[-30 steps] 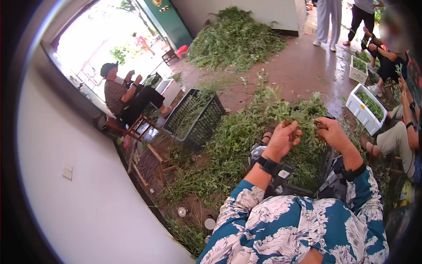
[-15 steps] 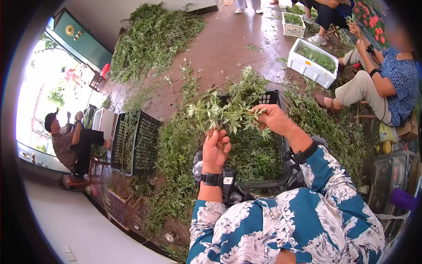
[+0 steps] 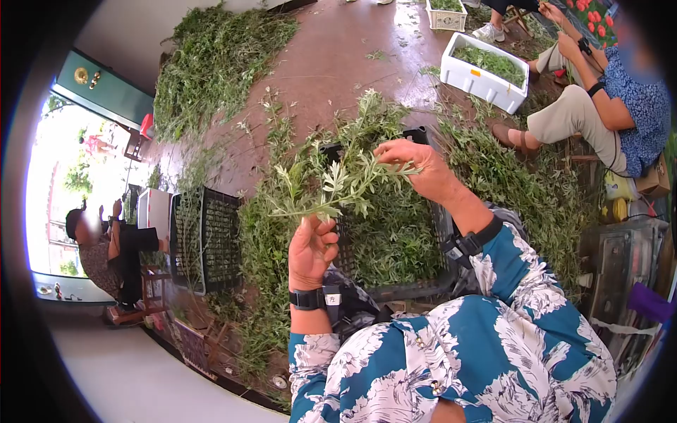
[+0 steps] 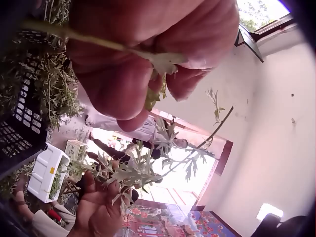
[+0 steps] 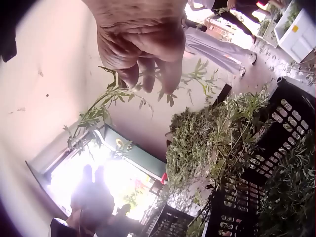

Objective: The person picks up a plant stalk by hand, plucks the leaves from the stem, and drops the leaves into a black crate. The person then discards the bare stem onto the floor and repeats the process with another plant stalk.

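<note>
A leafy green sprig (image 3: 337,185) is stretched between the two hands, above a dark crate (image 3: 416,289) of cut greens. The left hand (image 3: 310,255), palm up, pinches its stem between thumb and fingers at the lower side. Higher and to the right, the right hand (image 3: 423,173) holds the sprig's other part with bent fingers. In the left wrist view bits of leaf show between the left hand's (image 4: 148,54) curled fingers. The right wrist view has the right hand (image 5: 145,47) close up, its fingertips against the greens (image 5: 101,106); its thumb is largely hidden.
Loose plants (image 3: 264,261) cover the floor around the crate, with a large heap (image 3: 211,67) at the back left. Another dark crate (image 3: 222,240) stands left, a white box (image 3: 486,81) back right. Seated people are at both sides; a clear bin (image 3: 620,261) stands right.
The head view has swung to the right and downward. The hands have moved somewhat apart, and the sprig between them has turned, its stem now lying across the left fingertips.
</note>
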Demonstrator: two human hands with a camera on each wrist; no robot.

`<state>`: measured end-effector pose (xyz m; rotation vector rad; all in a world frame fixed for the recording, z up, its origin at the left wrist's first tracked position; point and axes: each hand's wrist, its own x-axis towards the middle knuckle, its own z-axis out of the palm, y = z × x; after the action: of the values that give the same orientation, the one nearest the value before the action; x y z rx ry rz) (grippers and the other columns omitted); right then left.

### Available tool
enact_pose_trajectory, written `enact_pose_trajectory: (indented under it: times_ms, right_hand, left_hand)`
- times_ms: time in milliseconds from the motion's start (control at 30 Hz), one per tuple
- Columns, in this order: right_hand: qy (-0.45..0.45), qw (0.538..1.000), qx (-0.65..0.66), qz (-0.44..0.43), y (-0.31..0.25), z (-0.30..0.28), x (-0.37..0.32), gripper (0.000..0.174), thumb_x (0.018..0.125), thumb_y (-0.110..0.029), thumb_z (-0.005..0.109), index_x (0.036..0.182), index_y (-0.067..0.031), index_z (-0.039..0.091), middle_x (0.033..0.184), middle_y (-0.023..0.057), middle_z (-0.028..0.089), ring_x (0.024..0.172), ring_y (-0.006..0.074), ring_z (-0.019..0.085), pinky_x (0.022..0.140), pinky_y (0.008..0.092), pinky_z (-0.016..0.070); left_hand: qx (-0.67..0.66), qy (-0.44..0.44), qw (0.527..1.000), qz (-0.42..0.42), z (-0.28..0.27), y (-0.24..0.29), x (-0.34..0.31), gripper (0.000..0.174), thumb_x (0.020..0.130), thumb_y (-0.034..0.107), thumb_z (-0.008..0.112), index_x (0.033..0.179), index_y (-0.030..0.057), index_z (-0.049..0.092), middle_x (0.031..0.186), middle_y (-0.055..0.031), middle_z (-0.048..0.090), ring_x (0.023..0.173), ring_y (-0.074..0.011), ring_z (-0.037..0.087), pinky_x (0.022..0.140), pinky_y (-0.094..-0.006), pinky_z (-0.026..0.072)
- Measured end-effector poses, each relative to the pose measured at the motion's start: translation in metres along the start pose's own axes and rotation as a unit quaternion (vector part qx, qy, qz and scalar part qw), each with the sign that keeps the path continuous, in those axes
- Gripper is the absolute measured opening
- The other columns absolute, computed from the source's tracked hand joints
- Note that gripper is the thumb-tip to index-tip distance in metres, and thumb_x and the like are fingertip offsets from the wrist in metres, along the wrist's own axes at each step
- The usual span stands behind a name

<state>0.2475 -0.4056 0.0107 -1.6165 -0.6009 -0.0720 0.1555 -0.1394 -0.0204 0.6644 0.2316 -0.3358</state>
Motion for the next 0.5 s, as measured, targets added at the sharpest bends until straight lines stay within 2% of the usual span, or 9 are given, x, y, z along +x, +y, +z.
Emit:
enact_pose_trajectory:
  times_ms: [100, 133, 233, 267, 367, 500]
  right_hand:
    - [0.015, 0.999, -0.030, -0.040, 0.004, -0.003, -0.001, 0.035, 0.067, 0.014, 0.048, 0.093, -0.0034, 0.063, 0.103, 0.0084, 0.058, 0.090, 0.0167, 0.056, 0.074, 0.0262, 0.0458]
    - [0.013, 0.999, -0.010, -0.049, 0.007, -0.004, 0.000, 0.036, 0.063, 0.014, 0.048, 0.091, -0.0029, 0.063, 0.105, 0.0096, 0.057, 0.095, 0.0198, 0.055, 0.076, 0.0286, 0.0460]
    - [0.015, 0.987, -0.112, -0.111, 0.003, -0.008, 0.000, 0.033, 0.062, 0.013, 0.051, 0.088, -0.0042, 0.063, 0.102, 0.0095, 0.057, 0.099, 0.0239, 0.053, 0.077, 0.0312, 0.0457]
    - [0.019, 0.982, -0.141, -0.126, 0.004, -0.008, 0.001, 0.031, 0.062, 0.011, 0.053, 0.087, -0.0052, 0.063, 0.101, 0.0092, 0.057, 0.100, 0.0253, 0.052, 0.077, 0.0320, 0.0456]
    - [0.040, 0.962, -0.215, -0.163, 0.009, -0.009, 0.002, 0.026, 0.064, 0.006, 0.058, 0.085, -0.0084, 0.063, 0.098, 0.0081, 0.057, 0.101, 0.0281, 0.051, 0.077, 0.0341, 0.0453]
    - [0.076, 0.942, -0.274, -0.179, 0.012, -0.011, -0.001, 0.021, 0.066, 0.001, 0.060, 0.083, -0.0117, 0.063, 0.098, 0.0067, 0.056, 0.101, 0.0284, 0.050, 0.077, 0.0360, 0.0456]
  left_hand:
    - [-0.065, -0.060, 0.996, -0.025, 0.009, 0.009, -0.012, 0.036, 0.091, 0.042, 0.038, 0.104, 0.0109, 0.051, 0.091, -0.0082, 0.057, 0.075, -0.0220, 0.061, 0.044, -0.0276, 0.0430]
    - [-0.051, -0.059, 0.997, -0.012, 0.005, 0.010, -0.015, 0.043, 0.090, 0.046, 0.038, 0.111, 0.0102, 0.050, 0.089, -0.0071, 0.054, 0.075, -0.0223, 0.061, 0.045, -0.0285, 0.0429]
    - [-0.043, -0.052, 0.998, -0.013, 0.014, 0.014, -0.025, 0.049, 0.090, 0.046, 0.039, 0.120, 0.0084, 0.045, 0.092, -0.0091, 0.054, 0.075, -0.0228, 0.060, 0.046, -0.0291, 0.0429]
    - [-0.047, -0.061, 0.997, -0.012, 0.011, 0.013, -0.027, 0.054, 0.090, 0.047, 0.039, 0.125, 0.0061, 0.042, 0.098, -0.0119, 0.055, 0.076, -0.0242, 0.061, 0.046, -0.0293, 0.0435]
    - [0.057, -0.033, 0.998, -0.007, 0.013, 0.012, -0.029, 0.050, 0.089, 0.045, 0.041, 0.121, 0.0063, 0.045, 0.096, -0.0136, 0.059, 0.075, -0.0237, 0.061, 0.046, -0.0279, 0.0418]
    - [0.063, -0.043, 0.997, -0.021, 0.034, 0.013, -0.037, 0.044, 0.090, 0.037, 0.044, 0.120, 0.0053, 0.045, 0.093, -0.0141, 0.061, 0.073, -0.0231, 0.062, 0.046, -0.0285, 0.0441]
